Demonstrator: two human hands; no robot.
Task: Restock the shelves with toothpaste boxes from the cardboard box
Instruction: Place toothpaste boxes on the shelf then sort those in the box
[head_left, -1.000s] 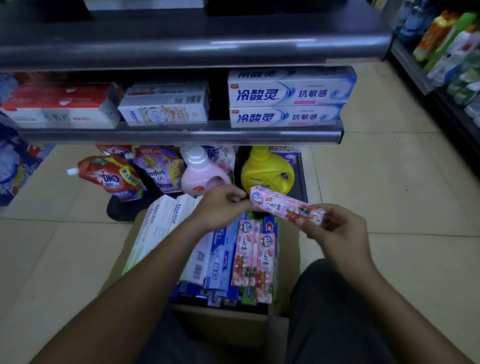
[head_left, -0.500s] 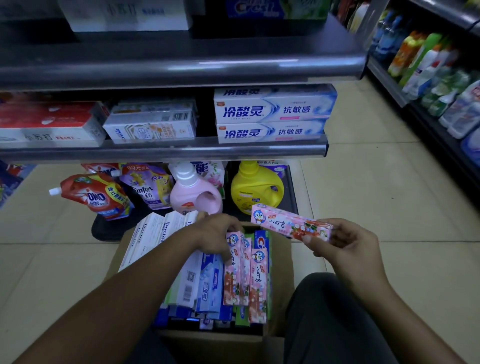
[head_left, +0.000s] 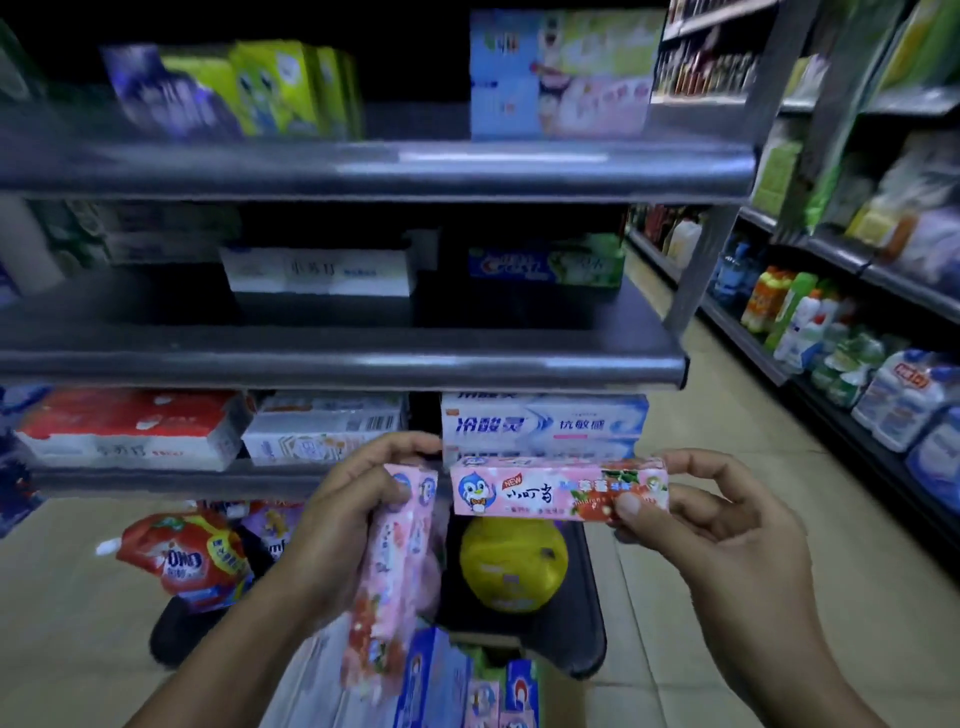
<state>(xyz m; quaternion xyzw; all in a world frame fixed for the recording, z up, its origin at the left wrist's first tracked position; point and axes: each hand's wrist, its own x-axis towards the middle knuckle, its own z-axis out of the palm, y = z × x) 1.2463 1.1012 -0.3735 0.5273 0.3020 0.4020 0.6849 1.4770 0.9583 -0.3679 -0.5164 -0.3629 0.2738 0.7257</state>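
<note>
My right hand (head_left: 727, 525) pinches a pink children's toothpaste box (head_left: 550, 488) by its right end and holds it level in front of the lower shelf (head_left: 156, 480). My left hand (head_left: 358, 504) grips two more pink toothpaste boxes (head_left: 395, 577) by their top ends; they hang tilted, lower ends down. The cardboard box (head_left: 550, 691) sits at the bottom edge, with several toothpaste boxes (head_left: 436, 680) standing in it. Blue and white toothpaste boxes (head_left: 545, 423) are stacked on the lower shelf behind the hands.
A middle shelf (head_left: 363, 358) carries white boxes (head_left: 317, 270) and a blue-green box (head_left: 545, 265); an upper shelf (head_left: 363, 169) carries pink and green packs. A yellow detergent bottle (head_left: 511, 561) and a red refill pouch (head_left: 182, 556) lie on the bottom tier. Bottles fill the right aisle shelves (head_left: 831, 332).
My left hand has lifted two pink boxes out of the cardboard box up to shelf height. The view has tilted up, so higher shelves show. My right hand keeps its box.
</note>
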